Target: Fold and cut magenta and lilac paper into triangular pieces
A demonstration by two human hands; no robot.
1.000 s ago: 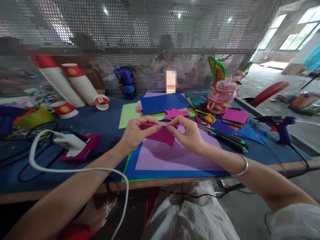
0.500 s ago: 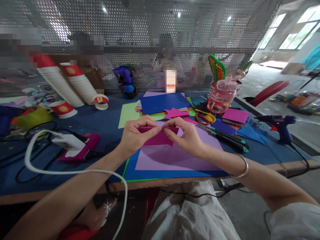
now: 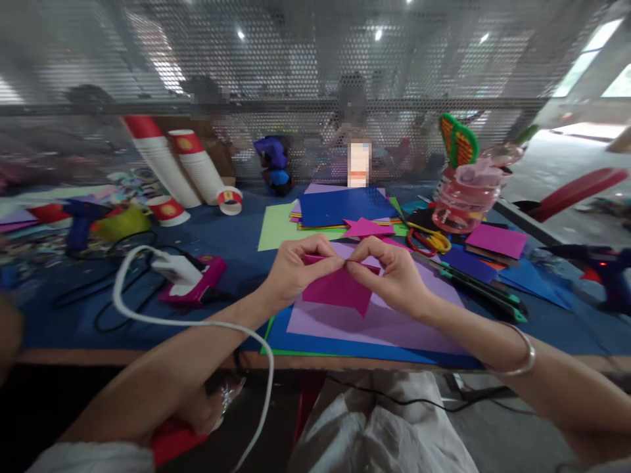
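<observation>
A magenta paper piece (image 3: 335, 294), folded along its top edge, is pinched between both my hands over a lilac sheet (image 3: 315, 323). My left hand (image 3: 300, 268) grips the fold with thumb and forefinger. Close beside it, my right hand (image 3: 389, 269) pinches the same fold, and the thumb tips nearly meet. The paper's lower edge hangs down with a pointed corner at the right. Beneath the lilac sheet lie blue (image 3: 280, 338) and green sheets. A magenta paper star (image 3: 367, 228) lies just beyond my hands.
A utility knife (image 3: 480, 289) and yellow-and-red-handled scissors (image 3: 428, 242) lie right of my hands. Farther right are a pink bottle (image 3: 466, 200) and a glue gun (image 3: 604, 263). At left stand stacked paper cups (image 3: 197, 167) and a magenta power strip (image 3: 197, 284); a white cable (image 3: 197, 323) crosses my left forearm.
The view has swung left, so everything sits farther right. Both hands keep their pinch on the magenta paper, whose front face now shows more, tilted toward me.
</observation>
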